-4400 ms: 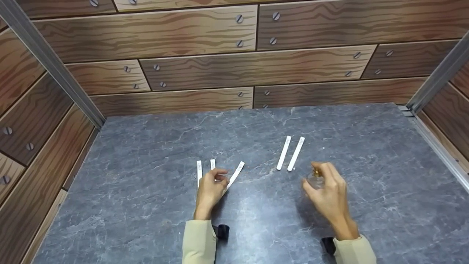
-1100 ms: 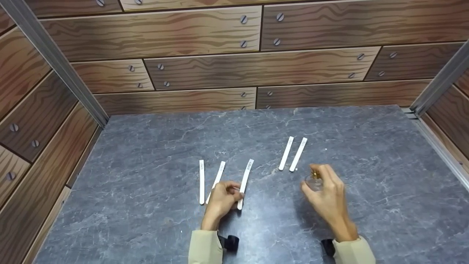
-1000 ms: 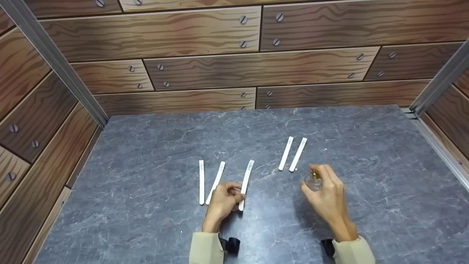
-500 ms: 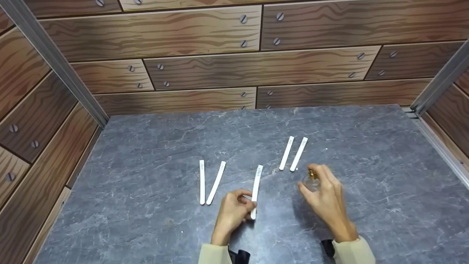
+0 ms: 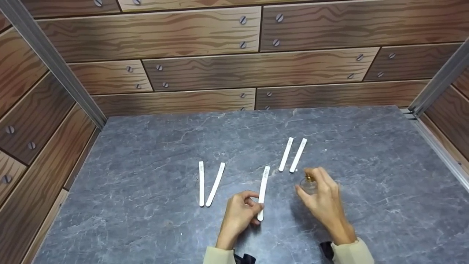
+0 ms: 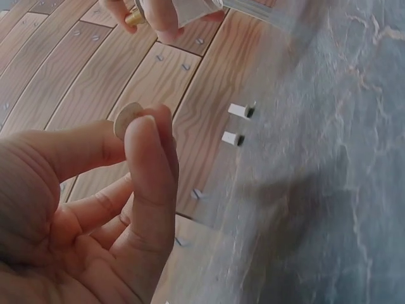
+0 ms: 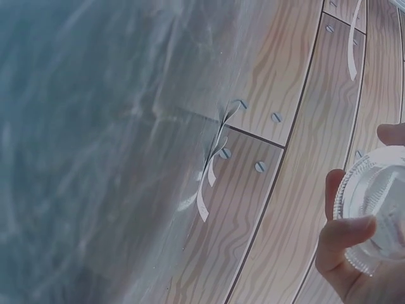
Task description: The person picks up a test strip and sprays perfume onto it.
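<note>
Clock centred on the left hand, 12 toward the wall.

From my remote seat I count five strips and one bottle. Left hand pinches the held strip close to its near end, far end pointing between 12 and 1. Right hand, at about 2, grips the bottle; I read it as raised off the table. Held strip and bottle are apart.

Lying on the table: first strip and second strip between 10 and 11; third strip and fourth strip, side by side, between 1 and 2.

Progress, my judgement: about midway. Picking up is done; bringing held strip and bottle together is not. One pair may be finished, the other waiting; I cannot tell which. No wetness shows; lettering too small to read. Setting both down remains.
</note>
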`<state>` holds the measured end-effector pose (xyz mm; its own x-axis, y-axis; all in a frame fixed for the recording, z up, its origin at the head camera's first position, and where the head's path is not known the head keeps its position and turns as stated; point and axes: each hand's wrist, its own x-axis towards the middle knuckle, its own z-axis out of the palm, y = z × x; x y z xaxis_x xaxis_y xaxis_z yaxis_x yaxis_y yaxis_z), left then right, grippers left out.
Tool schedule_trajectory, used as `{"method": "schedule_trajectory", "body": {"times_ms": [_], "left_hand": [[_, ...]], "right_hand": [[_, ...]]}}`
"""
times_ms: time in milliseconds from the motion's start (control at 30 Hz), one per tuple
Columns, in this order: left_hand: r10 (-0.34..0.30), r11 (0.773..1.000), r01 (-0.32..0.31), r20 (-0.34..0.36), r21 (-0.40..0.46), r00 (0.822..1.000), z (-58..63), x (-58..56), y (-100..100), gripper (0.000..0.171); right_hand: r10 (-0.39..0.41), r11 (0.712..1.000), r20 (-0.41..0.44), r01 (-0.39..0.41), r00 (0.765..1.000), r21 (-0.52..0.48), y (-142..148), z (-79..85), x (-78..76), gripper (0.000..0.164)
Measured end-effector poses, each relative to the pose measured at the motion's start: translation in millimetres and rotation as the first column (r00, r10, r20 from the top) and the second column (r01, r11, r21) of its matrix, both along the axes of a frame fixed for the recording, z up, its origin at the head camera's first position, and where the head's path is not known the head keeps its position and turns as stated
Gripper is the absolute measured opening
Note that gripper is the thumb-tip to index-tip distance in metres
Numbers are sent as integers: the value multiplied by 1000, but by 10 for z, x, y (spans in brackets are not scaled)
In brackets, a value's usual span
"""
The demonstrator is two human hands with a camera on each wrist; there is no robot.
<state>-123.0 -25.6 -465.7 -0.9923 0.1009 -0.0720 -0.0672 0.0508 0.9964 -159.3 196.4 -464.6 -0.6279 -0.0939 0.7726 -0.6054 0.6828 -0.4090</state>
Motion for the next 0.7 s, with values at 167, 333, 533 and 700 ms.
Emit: {"method": "schedule_trajectory", "body": {"times_ms": [167, 333, 533, 700], "left_hand": [[-13, 1000, 12, -19, -24, 1000, 21, -4, 33, 22], [-31, 999, 30, -37, -24, 999, 49, -12, 60, 24], [-58, 998, 57, -42, -17, 997, 62, -20, 73, 24], [-80, 997, 79, -44, -6, 996, 53, -11, 94, 25]], "right_hand": [[11, 1000, 0, -11, 1000, 0, -21, 0, 1, 41], [15, 1000, -3, -15, 1000, -8, -23, 17, 6, 40], [20, 1000, -6, -20, 1000, -16, -30, 18, 1, 39], [8, 1000, 1, -8, 1000, -19, -30, 5, 13, 39]]}}
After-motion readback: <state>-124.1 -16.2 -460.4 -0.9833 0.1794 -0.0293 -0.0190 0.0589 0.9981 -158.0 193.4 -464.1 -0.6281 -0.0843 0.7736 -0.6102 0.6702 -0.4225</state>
